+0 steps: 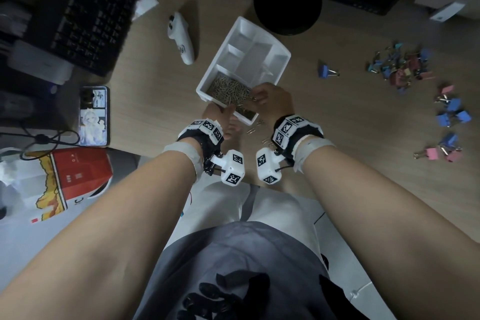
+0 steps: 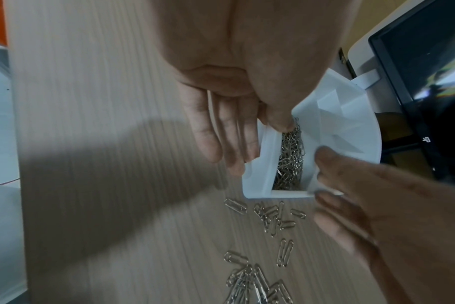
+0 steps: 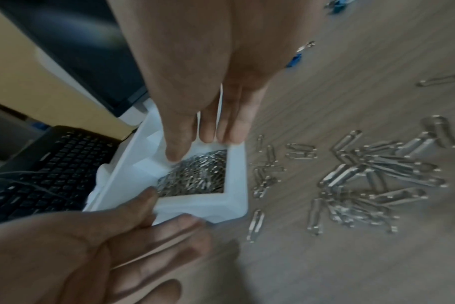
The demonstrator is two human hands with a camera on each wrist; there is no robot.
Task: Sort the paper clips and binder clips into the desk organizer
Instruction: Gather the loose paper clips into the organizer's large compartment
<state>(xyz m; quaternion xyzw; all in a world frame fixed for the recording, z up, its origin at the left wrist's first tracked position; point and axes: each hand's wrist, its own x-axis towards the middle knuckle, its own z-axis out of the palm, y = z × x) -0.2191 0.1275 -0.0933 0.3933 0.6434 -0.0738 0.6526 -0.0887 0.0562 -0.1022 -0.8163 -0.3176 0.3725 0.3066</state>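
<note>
Two hands are working at the near end of the white desk organizer [image 1: 279, 52], which is sitting at an angle on the wooden desk [image 1: 161, 101]. Far left, a black keyboard [image 1: 88, 8] is lying beyond a phone [image 1: 94, 115] and a red box [image 1: 78, 171]; a white controller [image 1: 181, 39] is resting just left of the organizer, apart from it. The left hand [image 1: 220, 118] is lying beside the organizer's near-left wall, fingers [image 2: 208, 131] straight along the outside and the thumb hooking over the rim into the compartment. That near compartment is holding a heap of silver paper clips [image 1: 228, 89]; the other compartments are showing only white floor. The right hand [image 1: 270, 97] is hovering over the near-right rim, fingers loosely extended and together, the thumb tip [image 3: 174, 154] dipping toward the heap; whether it is pinching anything, I cannot tell. Loose paper clips [image 3: 364, 176] are lying on the desk just off the organizer's near corner, between the wrists. Further right, past a strip of bare desk, one blue binder clip [image 1: 326, 71] is sitting alone, and coloured binder clips [image 1: 400, 67] are scattered well apart toward the right edge.
</note>
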